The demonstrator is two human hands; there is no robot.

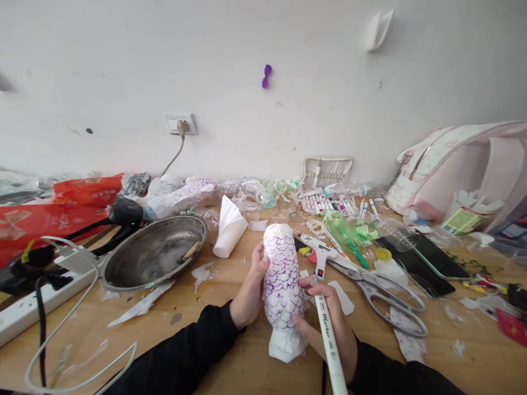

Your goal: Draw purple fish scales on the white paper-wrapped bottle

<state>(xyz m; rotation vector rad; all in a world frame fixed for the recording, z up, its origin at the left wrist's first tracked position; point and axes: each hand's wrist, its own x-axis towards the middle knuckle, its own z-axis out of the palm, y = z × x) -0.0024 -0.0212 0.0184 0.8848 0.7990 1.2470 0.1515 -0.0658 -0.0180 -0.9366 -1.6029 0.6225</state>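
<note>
Fingers [260,258] of your left hand [252,285] were wrapped round the left flank of the paper-covered form [282,274], thumb up near its shoulder, clamped on it. Right hand [329,323]: fingers closed on a white marker [329,340] in a pen grip, w/ the lower fingers also tucked against the form's right side. Couldn't tell if the tip touched the paper. The marker's top end sat just beside the form, approx mid-height.

Form location: centre of view, roughly upright w/ a slight tilt, between both hands. Its crumpled white base was down on the desk [222,351]. Purple scale pattern covered most of the body; the bottom bit was plain white.

Handling, my read:
- Light, prob hollow.
- Skin is thin paper, so it dents and tears easily. Inked areas may smudge.
- Rounded body, so it would roll if laid flat.
- Best hold = where your left hand was: broad wrap round mid-body, light squeeze. Avoid the loose crumpled base.

Around it:
- Glue gun [319,255] just right of the form, scissors [382,291] beyond that, both near your right hand.
- Paper cone [228,227] and metal pan [152,252] to the left-rear.
- Marker set [325,204] at the back by the wall, phone [428,255] to the right, pink bag [453,170] behind it.
- Power strip [24,307] + cables at the left edge, red bag [49,211] behind.
- Paper scraps all over the desk.
</note>
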